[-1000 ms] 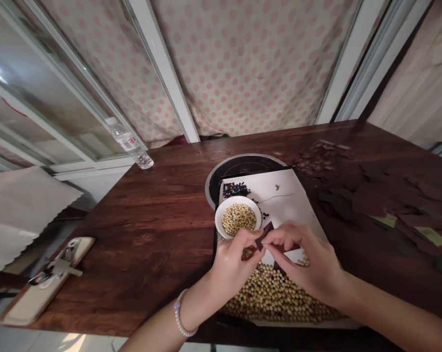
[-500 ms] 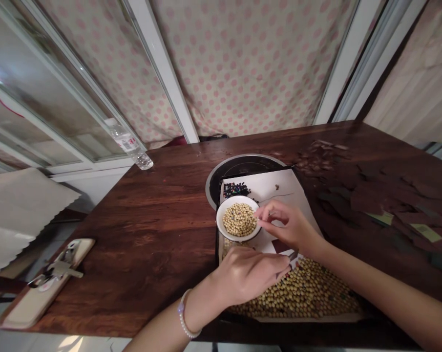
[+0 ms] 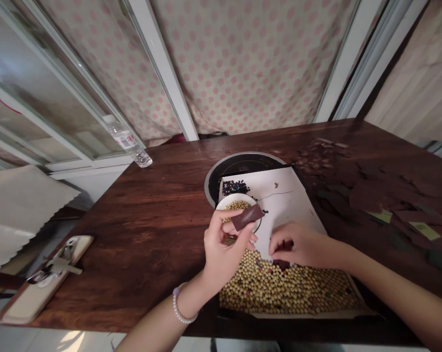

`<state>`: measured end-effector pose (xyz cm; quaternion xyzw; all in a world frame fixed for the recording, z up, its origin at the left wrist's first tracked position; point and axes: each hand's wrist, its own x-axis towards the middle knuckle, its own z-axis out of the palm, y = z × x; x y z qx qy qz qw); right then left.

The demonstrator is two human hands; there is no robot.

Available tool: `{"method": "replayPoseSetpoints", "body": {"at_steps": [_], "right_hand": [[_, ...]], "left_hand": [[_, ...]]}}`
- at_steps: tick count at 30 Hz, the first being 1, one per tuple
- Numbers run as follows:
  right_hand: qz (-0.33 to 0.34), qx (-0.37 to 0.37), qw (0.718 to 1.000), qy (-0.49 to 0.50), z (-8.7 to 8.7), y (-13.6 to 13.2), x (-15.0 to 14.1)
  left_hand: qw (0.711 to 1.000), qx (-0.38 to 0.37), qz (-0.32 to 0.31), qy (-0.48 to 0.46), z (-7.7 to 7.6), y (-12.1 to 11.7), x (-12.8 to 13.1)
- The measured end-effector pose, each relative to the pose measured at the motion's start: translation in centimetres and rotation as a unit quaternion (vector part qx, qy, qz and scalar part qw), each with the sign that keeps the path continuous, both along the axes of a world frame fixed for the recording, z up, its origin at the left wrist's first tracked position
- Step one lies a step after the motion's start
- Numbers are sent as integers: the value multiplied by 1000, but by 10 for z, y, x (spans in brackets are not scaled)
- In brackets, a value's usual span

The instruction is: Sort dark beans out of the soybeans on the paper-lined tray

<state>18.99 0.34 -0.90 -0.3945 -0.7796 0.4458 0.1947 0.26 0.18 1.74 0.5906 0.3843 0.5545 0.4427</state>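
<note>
My left hand pinches a small dark brown rectangular piece between thumb and fingers, holding it above the near side of a white bowl of pale yellow beads. To the right, my right hand is low over the white-lined tray, fingertips drawn together at the edge of a spread of yellow beads. Whatever those fingertips hold is hidden. Another dark brown piece shows just beneath them, partly covered by the hand.
Black beads lie at the tray's far left corner. Brown scraps and flat dark sheets cover the table's right side. A plastic bottle is at the back left, and a wooden tray with keys at the left edge.
My two hands were together at a brown piece, then the right moved to the bowl. Now the right is back down by the loose beads, and the left has risen with a brown piece.
</note>
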Motion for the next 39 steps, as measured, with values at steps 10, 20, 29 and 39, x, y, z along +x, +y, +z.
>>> {"method": "replayPoseSetpoints", "body": {"at_steps": [10, 20, 29, 39], "right_hand": [[78, 41, 996, -17, -1, -12, -4], [45, -7, 998, 47, 17, -15, -3], [-135, 74, 943, 296, 22, -14, -7], [-158, 270, 928, 202, 13, -13, -16]], "left_hand": [[999, -17, -2, 44, -7, 2, -2], [996, 0, 0, 94, -10, 4, -1], [968, 91, -45, 228, -11, -2, -1], [958, 119, -57, 254, -14, -4, -3]]}}
